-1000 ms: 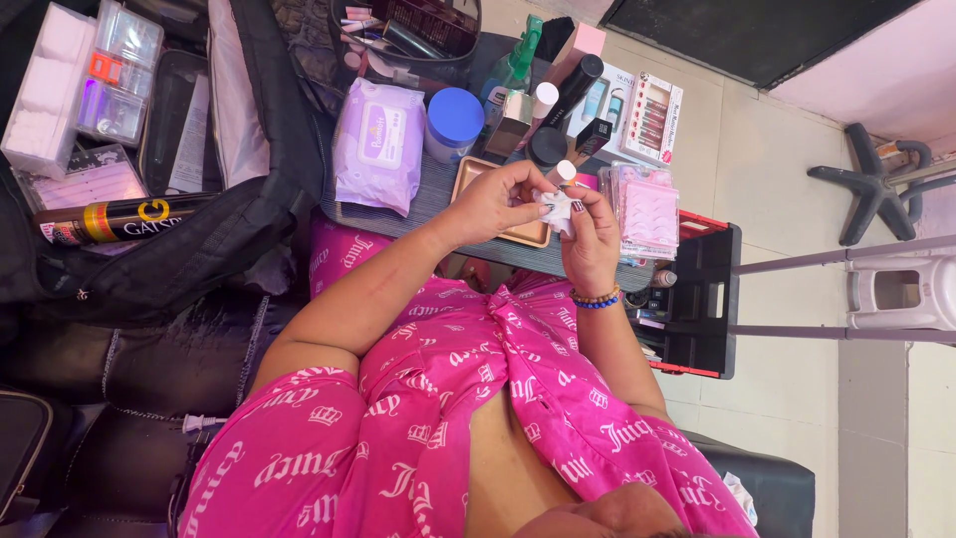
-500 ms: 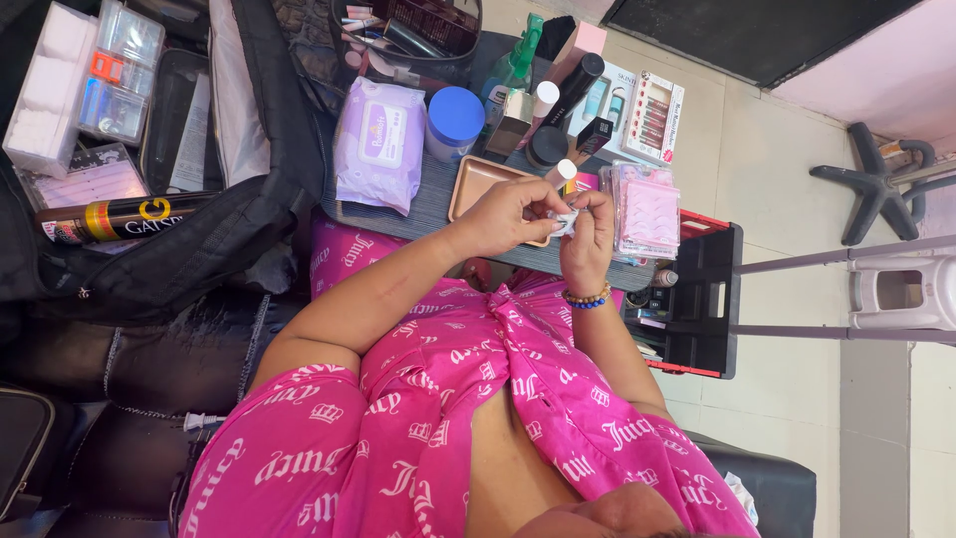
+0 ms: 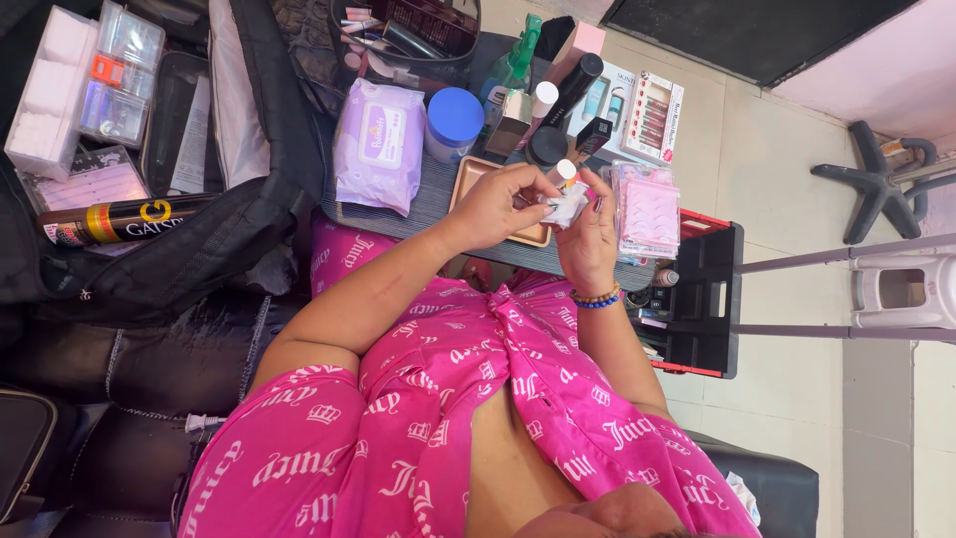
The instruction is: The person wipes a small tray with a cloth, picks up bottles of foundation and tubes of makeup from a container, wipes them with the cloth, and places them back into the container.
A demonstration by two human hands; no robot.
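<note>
Both hands meet over the worktop [image 3: 418, 204], working a small white wipe [image 3: 566, 206]. Left hand [image 3: 495, 207] pinches one edge, right hand [image 3: 588, 244] grips the other. Step looks like unfolding it; next needs a steady two-sided pull. Rose-gold tray [image 3: 476, 171] just under the left hand, contents hidden. Blue-lidded jar [image 3: 453, 122] beyond, shut.

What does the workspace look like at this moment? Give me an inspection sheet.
Surface: dark grey table, crowded.
Job's things: small white pad, held over a tan tray.
Clutter: purple wipes pack, blue-lidded jar, green spray bottle, lash packs.
Grippers: left hand and right hand both pinch the pad.
Cables: white plug by the seat; cord not visible.
Surroundings: open black bag, tiled floor, black-and-red crate.
</note>
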